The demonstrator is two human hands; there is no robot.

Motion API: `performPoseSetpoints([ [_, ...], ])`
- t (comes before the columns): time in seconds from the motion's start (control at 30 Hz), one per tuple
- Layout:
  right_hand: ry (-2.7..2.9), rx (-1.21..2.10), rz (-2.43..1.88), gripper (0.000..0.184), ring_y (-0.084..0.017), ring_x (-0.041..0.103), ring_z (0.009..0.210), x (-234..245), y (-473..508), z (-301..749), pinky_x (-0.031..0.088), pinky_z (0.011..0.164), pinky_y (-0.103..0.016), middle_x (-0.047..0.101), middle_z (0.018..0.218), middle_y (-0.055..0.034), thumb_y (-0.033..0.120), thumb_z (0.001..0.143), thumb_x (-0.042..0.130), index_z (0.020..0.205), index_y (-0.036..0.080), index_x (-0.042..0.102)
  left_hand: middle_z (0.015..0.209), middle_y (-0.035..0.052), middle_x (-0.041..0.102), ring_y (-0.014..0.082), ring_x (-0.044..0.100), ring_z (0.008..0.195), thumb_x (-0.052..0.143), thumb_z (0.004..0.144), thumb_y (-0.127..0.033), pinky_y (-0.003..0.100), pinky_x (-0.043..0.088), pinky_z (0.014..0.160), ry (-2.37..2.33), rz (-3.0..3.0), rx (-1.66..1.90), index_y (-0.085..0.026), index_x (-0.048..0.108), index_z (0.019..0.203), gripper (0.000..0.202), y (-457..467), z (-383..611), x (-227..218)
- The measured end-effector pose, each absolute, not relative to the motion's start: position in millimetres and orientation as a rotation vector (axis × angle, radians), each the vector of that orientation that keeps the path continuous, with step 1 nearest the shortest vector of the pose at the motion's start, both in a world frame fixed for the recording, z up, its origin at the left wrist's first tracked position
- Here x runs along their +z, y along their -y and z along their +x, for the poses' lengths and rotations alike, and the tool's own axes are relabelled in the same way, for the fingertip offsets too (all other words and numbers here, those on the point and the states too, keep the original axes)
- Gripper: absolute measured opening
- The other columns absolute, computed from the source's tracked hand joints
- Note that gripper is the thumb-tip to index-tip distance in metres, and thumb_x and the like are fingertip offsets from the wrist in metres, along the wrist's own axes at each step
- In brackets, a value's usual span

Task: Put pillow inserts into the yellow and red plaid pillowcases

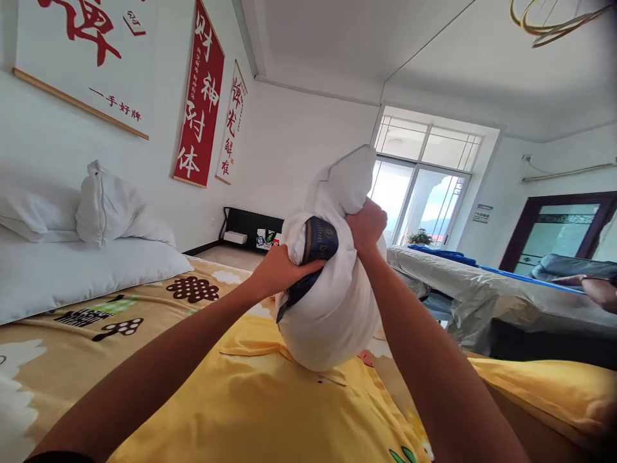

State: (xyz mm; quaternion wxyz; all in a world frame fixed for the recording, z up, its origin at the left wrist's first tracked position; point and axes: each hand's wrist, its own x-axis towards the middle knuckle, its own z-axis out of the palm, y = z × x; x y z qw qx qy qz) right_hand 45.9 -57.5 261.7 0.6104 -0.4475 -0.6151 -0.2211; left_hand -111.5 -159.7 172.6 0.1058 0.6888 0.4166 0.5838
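Observation:
A white pillow, bunched and folded, is held up in front of me above a yellow pillowcase spread flat. My left hand grips the pillow's left side, its thumb across a dark blue band with gold lettering. Higher up on the right, my right hand is closed around the pillow's fabric, and a white corner sticks up above the fist. The pillow's lower end hangs round and full, close over the yellow cloth.
White pillows lie at the left by the wall, on a tan patterned blanket. On the right are a yellow pillow and a table under plastic sheeting. Another person's arm shows at the right edge.

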Motion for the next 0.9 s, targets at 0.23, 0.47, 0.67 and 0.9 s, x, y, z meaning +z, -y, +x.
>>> performPoseSetpoints([
  [0.23, 1.449, -1.011, -0.642, 0.012, -0.017, 0.039, 0.063, 303, 94, 47, 0.026, 0.063, -0.031, 0.036, 0.057, 0.0012, 0.015, 0.066, 0.045, 0.057, 0.022, 0.04, 0.085, 0.011, 0.075, 0.0323, 0.069, 0.094, 0.075, 0.067, -0.045, 0.039, 0.055, 0.08, -1.207, 1.898, 2.143, -0.015, 0.071, 0.083, 0.034, 157, -105, 186],
  [0.47, 1.837, -1.055, -0.571, 0.019, -0.017, 0.036, 0.064, 189, 61, 56, 0.024, 0.064, -0.031, 0.038, 0.054, 0.0006, 0.008, 0.068, 0.049, 0.054, 0.021, 0.045, 0.077, 0.0092, 0.071, 0.0242, 0.066, 0.053, 0.064, 0.076, -0.046, 0.033, 0.053, 0.044, -1.252, 1.359, 1.441, -0.013, 0.062, 0.104, 0.043, 139, -90, 88],
  [0.67, 2.036, -0.881, -0.635, 0.021, -0.018, 0.044, 0.067, 57, 62, 74, 0.028, 0.065, -0.03, 0.055, 0.06, -0.0008, 0.007, 0.071, 0.05, 0.079, 0.02, 0.065, 0.09, 0.0093, 0.071, 0.0227, 0.066, 0.059, 0.06, 0.074, -0.036, 0.031, 0.052, 0.04, -1.213, 1.034, 1.286, -0.017, 0.052, 0.119, 0.049, 107, -99, 10],
  [0.9, 2.442, -0.631, -0.878, 0.059, -0.027, 0.054, 0.093, 24, 86, 49, 0.03, 0.093, -0.045, 0.069, 0.092, -0.0112, 0.063, 0.081, 0.057, 0.116, 0.016, 0.063, 0.087, 0.0078, 0.069, 0.0218, 0.066, 0.07, 0.054, 0.077, -0.038, 0.028, 0.054, 0.049, -1.237, 1.035, 1.302, -0.017, 0.054, 0.114, 0.043, 99, -110, 0],
])
